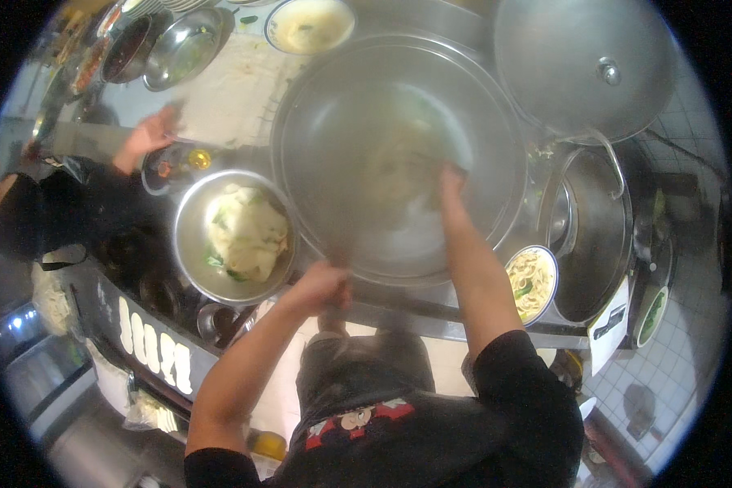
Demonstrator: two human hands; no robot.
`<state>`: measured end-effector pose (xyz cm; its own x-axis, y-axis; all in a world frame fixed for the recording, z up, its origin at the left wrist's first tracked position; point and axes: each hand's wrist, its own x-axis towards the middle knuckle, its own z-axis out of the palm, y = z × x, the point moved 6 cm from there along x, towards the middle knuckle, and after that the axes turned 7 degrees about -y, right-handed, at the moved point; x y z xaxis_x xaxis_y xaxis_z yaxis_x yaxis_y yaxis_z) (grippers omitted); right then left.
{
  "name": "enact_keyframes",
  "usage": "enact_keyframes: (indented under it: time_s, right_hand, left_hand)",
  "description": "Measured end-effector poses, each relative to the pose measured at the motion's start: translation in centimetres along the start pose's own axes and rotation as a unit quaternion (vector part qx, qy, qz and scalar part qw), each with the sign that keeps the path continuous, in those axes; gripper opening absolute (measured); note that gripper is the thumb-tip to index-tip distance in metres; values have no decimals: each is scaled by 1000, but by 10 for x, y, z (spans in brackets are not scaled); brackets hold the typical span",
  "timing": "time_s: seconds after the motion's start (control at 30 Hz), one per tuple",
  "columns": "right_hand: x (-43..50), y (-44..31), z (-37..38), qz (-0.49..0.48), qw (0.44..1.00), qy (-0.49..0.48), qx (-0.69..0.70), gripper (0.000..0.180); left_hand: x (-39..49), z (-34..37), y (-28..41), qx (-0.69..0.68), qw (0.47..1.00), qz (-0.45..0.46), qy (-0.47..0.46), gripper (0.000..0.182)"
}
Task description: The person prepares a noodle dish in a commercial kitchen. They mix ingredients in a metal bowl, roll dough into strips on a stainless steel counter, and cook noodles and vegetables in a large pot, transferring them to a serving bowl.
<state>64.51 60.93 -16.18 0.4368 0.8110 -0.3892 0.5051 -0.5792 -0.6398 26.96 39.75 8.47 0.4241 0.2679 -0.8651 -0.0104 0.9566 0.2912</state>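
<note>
Before me, a wide steel pot (pixel 366 271) holds cloudy liquid, blurred by steam. My right hand (pixel 452 178) is over the pot, right of its middle. A dark, blurred shape lies beside its fingers; whether I grip it cannot be made out. At the pot's near rim, my left hand (pixel 324 287) has its fingers curled. A faint brownish blur rises from it towards the pot, too unclear to name. Just left of the pot, a steel bowl (pixel 186 244) contains pale, wide noodles (pixel 247 232) with green leaves.
At left, a co-worker's hand (pixel 149 131) reaches over the counter. A bowl of noodles (pixel 532 283) stands by a second steel pot (pixel 595 232) at right. A large metal lid (pixel 579 61) is behind it. A bowl of pale broth (pixel 310 25) sits at the back.
</note>
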Motion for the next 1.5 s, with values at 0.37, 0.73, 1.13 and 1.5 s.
enact_keyframes:
  time_s: [0.37, 0.73, 1.13, 1.5]
  right_hand:
    - [-79, -68, -170, -86, 958, 46, 269, 32]
    - [7, -20, -37, 76, 971, 67, 217, 32]
    - [-65, -120, -142, -2, 971, -118, 209, 30]
    - [-31, -132, -114, -143, 981, -38, 127, 29]
  left_hand:
    - [7, 5, -14, 31, 993, 109, -7, 14]
    - [16, 16, -23, -56, 995, 65, -44, 12]
    - [44, 11, -4, -6, 990, 136, -41, 12]
    - [-88, -13, -42, -35, 993, 111, -36, 19]
